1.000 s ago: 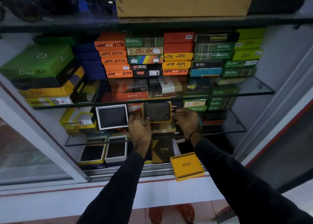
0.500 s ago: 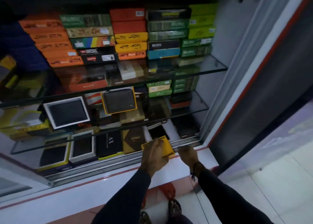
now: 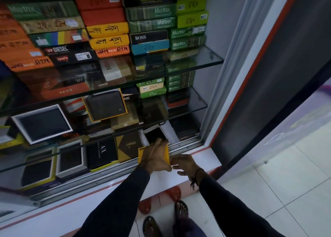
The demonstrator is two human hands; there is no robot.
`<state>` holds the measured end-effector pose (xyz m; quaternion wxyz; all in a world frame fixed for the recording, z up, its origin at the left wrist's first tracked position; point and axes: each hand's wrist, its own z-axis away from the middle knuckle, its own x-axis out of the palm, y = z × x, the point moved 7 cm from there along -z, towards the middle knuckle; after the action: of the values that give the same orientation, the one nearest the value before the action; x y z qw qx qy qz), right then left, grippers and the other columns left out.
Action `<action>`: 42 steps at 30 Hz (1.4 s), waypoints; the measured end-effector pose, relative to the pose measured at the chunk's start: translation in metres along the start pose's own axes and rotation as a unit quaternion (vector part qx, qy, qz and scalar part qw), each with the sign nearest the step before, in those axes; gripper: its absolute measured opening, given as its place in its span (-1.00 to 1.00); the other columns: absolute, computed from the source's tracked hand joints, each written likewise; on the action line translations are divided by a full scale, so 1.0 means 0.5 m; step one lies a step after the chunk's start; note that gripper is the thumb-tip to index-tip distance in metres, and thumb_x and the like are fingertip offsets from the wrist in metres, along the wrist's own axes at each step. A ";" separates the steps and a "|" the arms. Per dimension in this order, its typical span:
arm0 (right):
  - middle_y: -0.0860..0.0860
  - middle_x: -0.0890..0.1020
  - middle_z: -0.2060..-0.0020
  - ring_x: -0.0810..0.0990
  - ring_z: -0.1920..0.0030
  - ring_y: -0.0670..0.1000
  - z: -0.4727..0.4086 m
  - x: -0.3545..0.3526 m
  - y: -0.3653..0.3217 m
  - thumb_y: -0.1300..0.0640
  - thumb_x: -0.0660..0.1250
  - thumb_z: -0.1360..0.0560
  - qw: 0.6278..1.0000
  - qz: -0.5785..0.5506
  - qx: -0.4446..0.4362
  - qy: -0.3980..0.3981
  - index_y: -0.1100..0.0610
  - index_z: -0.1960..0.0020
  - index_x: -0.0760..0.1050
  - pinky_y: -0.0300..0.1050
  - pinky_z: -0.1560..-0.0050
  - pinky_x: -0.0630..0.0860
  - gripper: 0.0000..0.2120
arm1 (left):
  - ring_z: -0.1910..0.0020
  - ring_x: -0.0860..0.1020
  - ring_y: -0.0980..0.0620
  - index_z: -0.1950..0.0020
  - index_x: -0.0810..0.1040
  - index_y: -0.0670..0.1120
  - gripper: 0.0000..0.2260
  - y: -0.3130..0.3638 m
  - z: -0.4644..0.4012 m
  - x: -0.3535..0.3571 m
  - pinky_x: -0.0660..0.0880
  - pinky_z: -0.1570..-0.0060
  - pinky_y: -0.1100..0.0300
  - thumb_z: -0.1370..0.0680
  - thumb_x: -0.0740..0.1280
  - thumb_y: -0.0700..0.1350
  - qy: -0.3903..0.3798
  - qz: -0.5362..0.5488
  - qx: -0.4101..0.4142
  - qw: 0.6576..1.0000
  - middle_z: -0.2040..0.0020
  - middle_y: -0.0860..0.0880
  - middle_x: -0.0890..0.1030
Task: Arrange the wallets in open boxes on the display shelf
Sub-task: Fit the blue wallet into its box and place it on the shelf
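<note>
Left hand (image 3: 155,158) lies flat over the yellow box (image 3: 167,155) on the near sill (image 3: 202,160), fingers spread and curled round its far edge. That's a loose palm-down hold, not a pinch. Right hand (image 3: 185,165) is just right of it, fingertips touching the box's right edge, half open, nothing in it. Likely steadying the box or about to lift the lid; can't tell which, the left hand hides the top.

Box sits on the sill at the front of the bottom shelf, not yet in the case. Just beyond it, an open white box (image 3: 155,134) with a dark wallet leans back so the face shows.

Same idea on the middle shelf (image 3: 202,107): yellow-rimmed open box (image 3: 105,108) and white-framed one (image 3: 43,123), both tilted toward the viewer. Closed stock is stacked on the top shelf (image 3: 211,62).

My read: open this one, prop it in the bottom row, right side.
</note>
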<state>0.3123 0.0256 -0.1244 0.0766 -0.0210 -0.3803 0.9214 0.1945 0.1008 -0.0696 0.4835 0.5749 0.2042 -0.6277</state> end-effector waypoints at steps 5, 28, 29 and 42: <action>0.13 0.74 0.06 0.63 0.11 0.04 -0.012 0.007 0.002 -0.06 0.52 -0.40 1.000 0.023 -0.010 0.000 0.20 0.00 0.68 -0.11 0.13 0.51 -0.66 | -0.30 0.46 -0.12 -0.52 0.21 0.07 0.03 -0.036 0.033 -0.047 0.52 -0.11 0.02 -0.14 0.59 0.21 0.013 0.067 0.008 0.998 -0.39 0.02 0.36; 0.06 0.56 0.40 0.46 0.29 0.04 0.022 0.144 -0.054 0.19 0.63 -0.24 0.994 0.065 -0.088 0.011 0.08 0.45 0.64 -0.16 0.40 0.17 -0.80 | -0.10 0.63 -0.16 -0.22 0.64 -0.10 -0.67 -0.390 0.291 -0.082 0.64 -0.08 -0.03 -0.49 0.42 -0.34 0.165 0.371 -0.281 0.870 -0.08 -0.15 0.67; 0.05 0.56 0.43 0.47 0.32 0.04 0.021 0.150 -0.055 0.20 0.64 -0.23 0.993 0.072 -0.091 0.016 0.07 0.49 0.62 -0.18 0.43 0.17 -0.77 | -0.06 0.64 -0.18 -0.15 0.66 -0.09 -0.70 -0.392 0.296 -0.069 0.65 -0.03 -0.03 -0.47 0.43 -0.36 0.162 0.395 -0.294 0.855 -0.03 -0.16 0.68; 0.04 0.74 0.19 0.68 0.17 0.02 0.000 0.252 -0.076 -0.11 0.55 -0.27 0.882 0.437 -0.152 0.090 0.13 0.15 0.70 -0.13 0.17 0.63 -0.67 | -0.08 0.63 -0.15 -0.10 0.58 -0.09 -0.49 -0.372 0.290 0.011 0.63 0.01 -0.01 -0.25 0.56 -0.46 0.112 0.460 -0.255 0.843 -0.02 -0.06 0.62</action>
<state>0.1925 0.0720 -0.0949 -0.3046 -0.2793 -0.4590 0.7865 -0.0375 0.0645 -0.0931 0.8202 0.5255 0.1223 -0.1902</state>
